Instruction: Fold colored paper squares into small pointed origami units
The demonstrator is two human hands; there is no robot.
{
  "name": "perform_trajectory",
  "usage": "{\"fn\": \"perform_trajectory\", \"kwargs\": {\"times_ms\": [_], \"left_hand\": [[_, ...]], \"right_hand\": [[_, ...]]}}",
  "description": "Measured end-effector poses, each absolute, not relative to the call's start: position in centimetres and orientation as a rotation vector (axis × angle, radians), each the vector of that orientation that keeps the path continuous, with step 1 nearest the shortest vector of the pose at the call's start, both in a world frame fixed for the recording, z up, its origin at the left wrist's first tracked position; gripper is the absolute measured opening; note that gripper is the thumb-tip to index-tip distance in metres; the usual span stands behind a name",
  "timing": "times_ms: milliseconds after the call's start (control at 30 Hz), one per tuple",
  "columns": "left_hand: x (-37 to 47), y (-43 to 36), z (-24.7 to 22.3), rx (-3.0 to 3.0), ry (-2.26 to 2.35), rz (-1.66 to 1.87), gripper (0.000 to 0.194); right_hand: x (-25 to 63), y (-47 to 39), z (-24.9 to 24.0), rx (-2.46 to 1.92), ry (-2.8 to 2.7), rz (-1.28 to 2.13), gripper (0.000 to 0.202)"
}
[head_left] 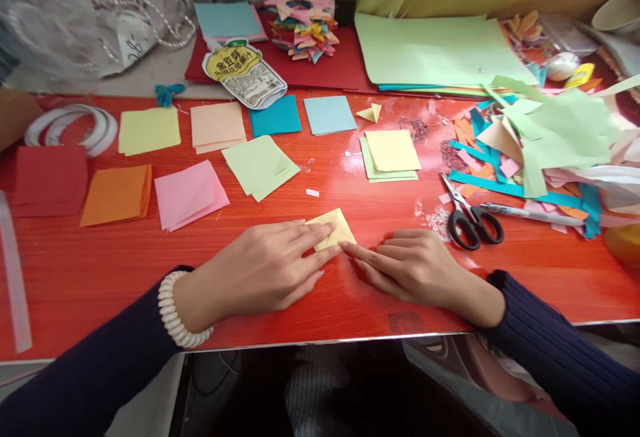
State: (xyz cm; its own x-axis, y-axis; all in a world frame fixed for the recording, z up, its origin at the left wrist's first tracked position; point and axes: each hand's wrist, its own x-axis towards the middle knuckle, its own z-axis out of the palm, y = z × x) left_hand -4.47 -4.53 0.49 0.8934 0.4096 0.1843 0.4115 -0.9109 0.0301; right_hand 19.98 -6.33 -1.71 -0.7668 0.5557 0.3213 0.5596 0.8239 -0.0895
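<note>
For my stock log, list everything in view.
Folded paper: one, yellow, front centre.
Paper squares: nine groups, assorted, left to centre.
Loose fold: one, yellow, beyond centre.
Scissors: one pair, black handles, right.
Pen: one, pale, beside scissors.
Paper scraps: uncountable, assorted, far right.
Large sheets: uncountable, green topmost, back right.
Red sheets: unclear count, back centre.
Paper ornament: one, multicoloured, back centre.
Pouch: one, yellow and grey, back left.
Plastic bag: one, clear, back left.
Rings: unclear count, white, left.
Strip: one, white, left edge.
Table: one, red, foreground.
Bracelet: one, white, left wrist.
Left hand: one, bare, centre.
Right hand: one, bare, right of centre.
</note>
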Motion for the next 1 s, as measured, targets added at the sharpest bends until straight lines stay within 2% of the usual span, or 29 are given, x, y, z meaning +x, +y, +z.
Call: {"fn": "perform_trajectory", "kwargs": {"times_ms": [433, 567, 667, 867, 1000], "left_hand": [[-5.4, -3.7, 0.3, -3.216, -0.654, -0.326, 0.029], [-4.8, -3.4, -0.3, -3.177, -0.660, -0.356, 0.027], [-4.5, -3.4, -0.8, -3.136, -0.654, -0.462, 0.034], [-4.5, -3.6, -1.1, -2.996, -0.480, -0.553, 0.030], [-4.6, -3.3, -0.9, -3.040, -0.526, -0.536, 0.029]], "right_hand": [[20.5, -5.9, -1.3, -0.871, -2.618, 0.009, 0.021], [20.8, -5.9, -1.4, -0.917, -2.631, -0.010, 0.027], [20.7, -6.0, -1.6, -0.864, -2.695, -0.020, 0.030], [19.8, -6.1, -1.6, -0.871, -2.665, -0.032, 0.027], [19.4, -5.9, -1.6, -0.887, -2.649, -0.060, 0.024]]}}
